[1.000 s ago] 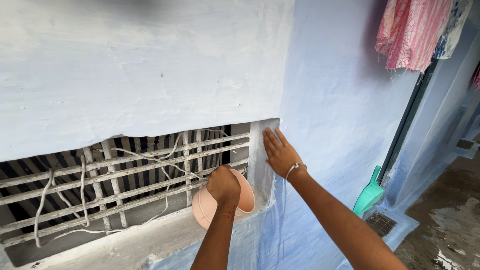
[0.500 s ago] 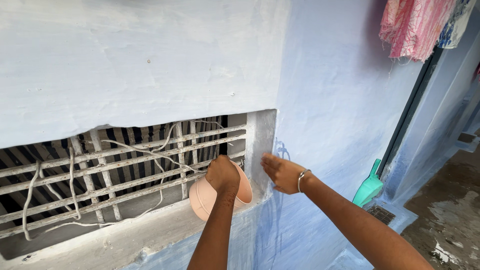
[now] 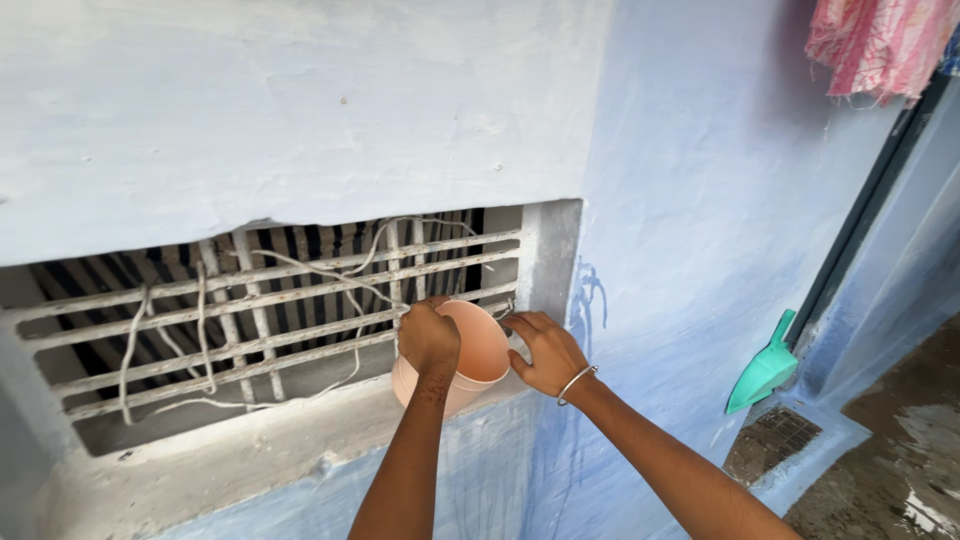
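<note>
1. The left hand (image 3: pixel 428 337) is closed over the near rim of a peach plastic bucket (image 3: pixel 478 350), fingers curled down on it.
2. The right hand (image 3: pixel 545 352) touches the bucket's right side, fingers loosely bent around the rim, a metal bangle (image 3: pixel 576 384) on the wrist.
3. The bucket sits on the window sill (image 3: pixel 250 455), at its right end, against the barred grille (image 3: pixel 260 305).
4. White cord (image 3: pixel 330 270) loops through the bars.
5. A green dustpan (image 3: pixel 765 370) leans on the blue wall (image 3: pixel 700 200), well apart.

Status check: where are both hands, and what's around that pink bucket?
Left hand grips pink bucket rim. Right hand at its right side, by the window frame. Bucket against window grille; loose cord hangs alongside.
</note>
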